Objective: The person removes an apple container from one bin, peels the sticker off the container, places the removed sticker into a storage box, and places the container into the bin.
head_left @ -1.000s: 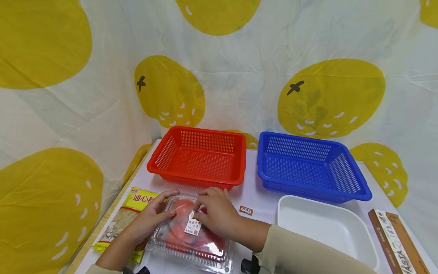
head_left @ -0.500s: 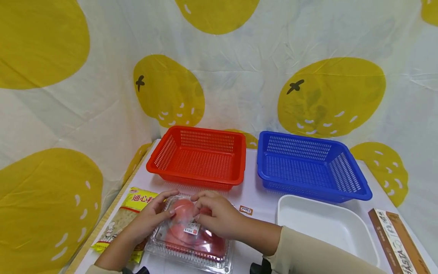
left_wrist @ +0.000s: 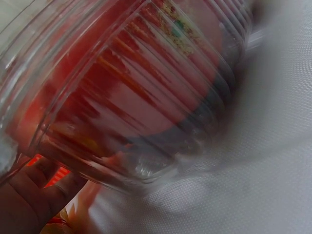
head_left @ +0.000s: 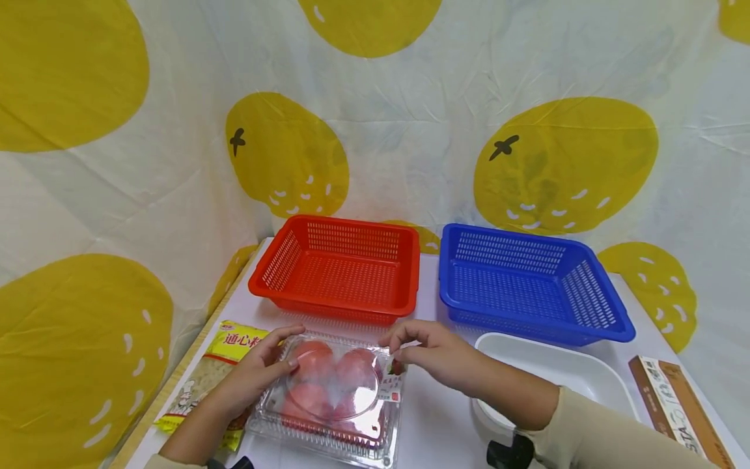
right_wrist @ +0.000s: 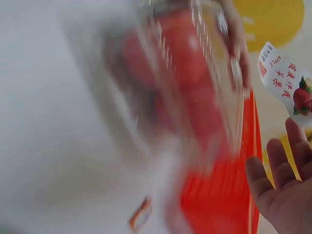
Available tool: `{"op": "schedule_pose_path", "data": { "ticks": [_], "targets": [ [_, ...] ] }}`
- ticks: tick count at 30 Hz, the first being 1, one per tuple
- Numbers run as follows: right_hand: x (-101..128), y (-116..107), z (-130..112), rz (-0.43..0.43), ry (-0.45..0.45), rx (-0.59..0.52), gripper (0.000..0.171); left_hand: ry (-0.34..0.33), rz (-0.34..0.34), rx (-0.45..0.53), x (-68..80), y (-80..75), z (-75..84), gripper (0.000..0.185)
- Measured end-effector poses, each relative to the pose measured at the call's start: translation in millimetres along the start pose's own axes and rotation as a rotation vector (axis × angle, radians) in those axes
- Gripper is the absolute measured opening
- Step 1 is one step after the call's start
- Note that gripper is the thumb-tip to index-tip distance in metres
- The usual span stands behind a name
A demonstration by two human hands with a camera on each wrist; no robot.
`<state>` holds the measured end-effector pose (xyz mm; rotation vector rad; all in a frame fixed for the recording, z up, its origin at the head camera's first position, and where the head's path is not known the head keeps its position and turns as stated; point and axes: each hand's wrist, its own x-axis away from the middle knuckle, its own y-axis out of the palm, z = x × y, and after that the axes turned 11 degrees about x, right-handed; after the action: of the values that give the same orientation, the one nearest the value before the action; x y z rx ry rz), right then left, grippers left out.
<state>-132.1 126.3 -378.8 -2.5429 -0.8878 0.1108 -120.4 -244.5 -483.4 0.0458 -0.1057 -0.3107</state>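
A clear plastic clamshell box (head_left: 331,400) of red fruit lies at the table's front, left of centre. My left hand (head_left: 281,355) grips its left side, thumb on the far rim and fingers on the lid. The left wrist view shows the ribbed box (left_wrist: 146,97) close up, with my fingers (left_wrist: 29,195) beneath its edge. My right hand (head_left: 403,350) hovers at the box's far right corner and pinches a white label (head_left: 391,389) that hangs over the box's right edge. In the blurred right wrist view the label (right_wrist: 285,78), printed APPLE, sits above my fingers (right_wrist: 282,195).
A red basket (head_left: 410,260) and a blue basket (head_left: 446,273) stand side by side at the back. A white tray (head_left: 489,345) sits front right, with a pasta box (head_left: 674,404) beyond it. A yellow macaroni bag (head_left: 234,345) lies by the table's left edge.
My right hand has peeled the label off the middle of the lid and drawn it rightwards to the box's right edge. My left hand has stayed on the box.
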Motion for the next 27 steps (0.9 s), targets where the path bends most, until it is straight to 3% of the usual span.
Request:
{"op": "schedule_pose_path", "data": {
  "ticks": [6,12,15,21,27],
  "targets": [
    [25,-48,27,-0.011,0.093,0.047,0.010,0.004,-0.009,0.005,0.8,0.4,1.3,0.062],
    [57,-97,66,-0.082,0.083,0.037,0.014,-0.013,-0.001,-0.010,0.6,1.3,2.6,0.062],
    [69,-118,85,-0.089,0.124,0.035,0.017,-0.012,0.000,-0.019,0.5,1.2,2.7,0.063],
    [77,-147,118,-0.079,0.224,0.078,0.021,-0.033,0.013,-0.030,2.6,1.5,4.4,0.062],
    [79,-164,134,-0.169,0.291,0.069,0.020,-0.049,0.024,-0.032,3.9,3.1,5.6,0.061]
  ]
}}
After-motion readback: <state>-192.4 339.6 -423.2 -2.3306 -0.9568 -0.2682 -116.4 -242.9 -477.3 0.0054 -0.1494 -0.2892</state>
